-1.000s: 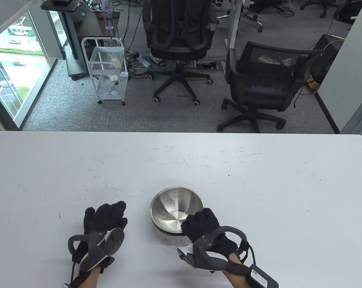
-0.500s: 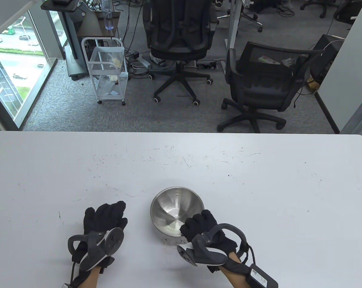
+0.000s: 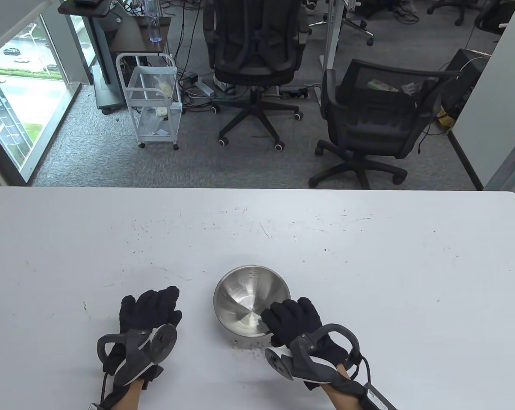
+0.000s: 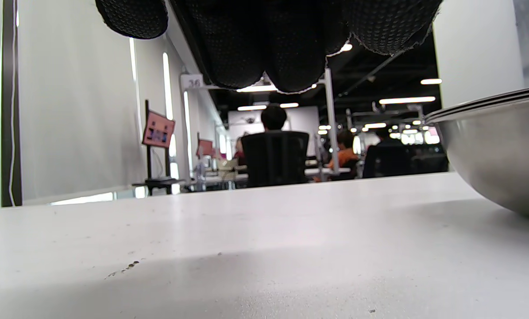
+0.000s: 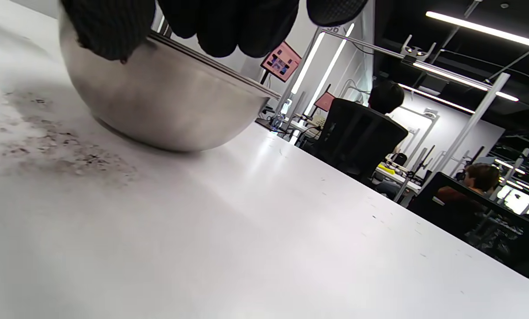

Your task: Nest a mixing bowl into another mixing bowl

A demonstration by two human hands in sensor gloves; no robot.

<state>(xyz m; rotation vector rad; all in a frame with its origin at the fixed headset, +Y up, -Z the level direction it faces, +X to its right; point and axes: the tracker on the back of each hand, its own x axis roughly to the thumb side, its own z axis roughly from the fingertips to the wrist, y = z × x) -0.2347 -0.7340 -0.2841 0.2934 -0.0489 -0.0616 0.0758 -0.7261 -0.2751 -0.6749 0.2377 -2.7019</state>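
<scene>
Two steel mixing bowls (image 3: 246,294) sit nested at the table's near middle, the inner one seated level in the outer. The stacked rims show in the left wrist view (image 4: 490,104) and the right wrist view (image 5: 158,102). My right hand (image 3: 289,318) lies at the bowls' near right rim with its fingers (image 5: 229,26) spread loosely over the rim and the thumb by the outer wall. My left hand (image 3: 150,305) rests flat and empty on the table to the left of the bowls, apart from them.
The white table (image 3: 368,265) stretches wide around the bowls. Dark crumbs (image 3: 251,344) lie on it just in front of the bowls. Office chairs (image 3: 368,124) and a white cart (image 3: 154,98) stand beyond the far edge.
The inner bowl, tilted a second ago, has settled level into the outer bowl. My right hand has slid right and toward me, its fingers loosening. The left hand has not moved.
</scene>
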